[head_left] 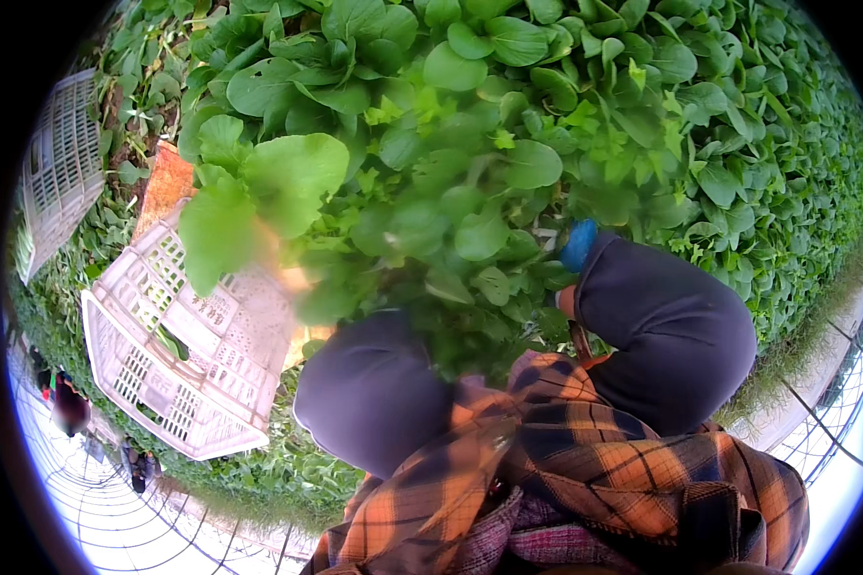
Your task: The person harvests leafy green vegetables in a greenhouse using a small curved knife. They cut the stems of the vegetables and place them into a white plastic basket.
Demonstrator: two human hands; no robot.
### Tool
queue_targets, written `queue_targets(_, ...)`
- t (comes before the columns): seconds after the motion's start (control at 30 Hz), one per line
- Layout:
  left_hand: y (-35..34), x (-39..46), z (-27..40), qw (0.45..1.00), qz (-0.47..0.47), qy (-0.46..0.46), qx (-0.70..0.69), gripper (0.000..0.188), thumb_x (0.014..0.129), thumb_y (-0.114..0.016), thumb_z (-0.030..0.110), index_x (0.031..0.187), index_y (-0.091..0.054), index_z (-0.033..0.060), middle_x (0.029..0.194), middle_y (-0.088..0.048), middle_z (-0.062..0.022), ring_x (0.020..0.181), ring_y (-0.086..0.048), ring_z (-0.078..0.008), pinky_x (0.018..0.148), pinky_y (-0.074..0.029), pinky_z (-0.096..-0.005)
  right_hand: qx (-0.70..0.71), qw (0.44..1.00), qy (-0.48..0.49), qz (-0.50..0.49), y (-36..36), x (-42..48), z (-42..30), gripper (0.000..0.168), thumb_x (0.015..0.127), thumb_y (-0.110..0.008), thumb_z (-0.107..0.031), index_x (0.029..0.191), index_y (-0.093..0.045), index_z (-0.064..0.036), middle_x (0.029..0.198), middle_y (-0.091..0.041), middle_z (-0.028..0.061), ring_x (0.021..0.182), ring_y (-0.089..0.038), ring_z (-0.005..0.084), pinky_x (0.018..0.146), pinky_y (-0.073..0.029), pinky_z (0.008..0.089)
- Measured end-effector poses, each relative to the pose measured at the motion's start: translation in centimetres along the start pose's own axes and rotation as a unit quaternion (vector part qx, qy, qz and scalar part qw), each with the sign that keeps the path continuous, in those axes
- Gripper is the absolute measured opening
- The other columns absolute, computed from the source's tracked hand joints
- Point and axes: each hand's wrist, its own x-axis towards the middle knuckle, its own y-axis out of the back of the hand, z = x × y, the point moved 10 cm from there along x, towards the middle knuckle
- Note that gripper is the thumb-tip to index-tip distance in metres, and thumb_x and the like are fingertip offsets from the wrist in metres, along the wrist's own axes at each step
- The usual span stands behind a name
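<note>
Neither of my hands can be made out. Before me stand dense broad-leaved green vegetable plants point(503, 39), blurred in the middle of the view. A few large, pale green leaves point(295, 180) rise at the left and overlap the upper part of a white plastic crate point(180, 374); a blurred tan patch lies at their base, and I cannot tell what it is. The crate is tilted, with some greens visible through its slots. My bent knees in dark trousers point(374, 395) frame the lower middle. A blue item point(580, 246), perhaps footwear, shows at the right trouser cuff.
A second slotted crate point(61, 165) stands at the far left. An orange-brown board point(167, 183) lies by the nearer crate. Other people point(70, 406) are small at the lower left. A pale edging strip point(784, 424) and wire netting point(830, 431) run along the right.
</note>
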Motion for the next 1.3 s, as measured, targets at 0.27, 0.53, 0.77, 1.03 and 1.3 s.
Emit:
queue_targets(0.27, -1.4, -1.7, -0.3, 0.998, 0.043, -0.050, -0.024, 0.022, 0.083, -0.052, 0.022, 0.082, -0.063, 0.0029, 0.065, -0.061, -0.0108, 0.058, -0.059, -0.0179, 0.051, -0.045, -0.0324, 0.040, 0.998, 0.024, 0.034, -5.4, 6.6, 0.2, 0.011, 0.086, -0.052, -0.017, 0.087, -0.053, -0.006, 0.075, -0.057, 0.0051, 0.067, -0.049, 0.0139, 0.060, -0.043, 0.0307)
queue_targets(0.53, -1.5, -4.0, -3.6, 0.995, 0.074, -0.070, -0.019, 0.023, 0.083, -0.052, 0.023, 0.080, -0.064, 0.0029, 0.064, -0.061, -0.0101, 0.057, -0.058, -0.0168, 0.050, -0.045, -0.0321, 0.167, 0.976, -0.026, 0.136, 2.4, -8.9, 19.8, 0.011, 0.087, -0.051, -0.017, 0.086, -0.053, -0.006, 0.074, -0.057, 0.0060, 0.066, -0.049, 0.0138, 0.060, -0.043, 0.0310)
queue_targets(0.77, 4.5, -4.5, -0.5, 0.972, 0.173, -0.157, 0.029, 0.025, 0.083, -0.052, 0.024, 0.079, -0.064, 0.0028, 0.063, -0.060, -0.0096, 0.056, -0.058, -0.0158, 0.050, -0.044, -0.0319, 0.301, 0.941, 0.036, 0.152, 1.0, -10.7, 32.0, 0.012, 0.087, -0.051, -0.017, 0.086, -0.052, -0.005, 0.074, -0.057, 0.0067, 0.066, -0.049, 0.0138, 0.060, -0.043, 0.0313)
queue_targets(1.03, 18.0, -25.2, 17.1, 0.850, 0.389, -0.337, -0.115, 0.019, 0.081, -0.053, 0.015, 0.081, -0.064, -0.0001, 0.068, -0.057, -0.0039, 0.063, -0.051, -0.0119, 0.055, -0.040, -0.0260, 0.338, 0.914, 0.076, 0.210, 3.2, -9.9, 26.6, 0.014, 0.084, -0.051, -0.016, 0.081, -0.052, -0.002, 0.066, -0.055, 0.0087, 0.059, -0.049, 0.0169, 0.058, -0.043, 0.0336)
queue_targets(1.3, 8.0, -38.3, 28.1, 0.707, 0.373, -0.596, 0.076, 0.017, 0.084, -0.052, 0.003, 0.099, -0.059, -0.0006, 0.095, -0.063, -0.0089, 0.089, -0.060, -0.0144, 0.079, -0.045, -0.0255, 0.301, 0.925, 0.131, 0.190, 6.4, -10.3, 24.2, 0.014, 0.081, -0.056, -0.015, 0.080, -0.053, -0.002, 0.067, -0.055, 0.0048, 0.059, -0.051, 0.0146, 0.059, -0.045, 0.0290)
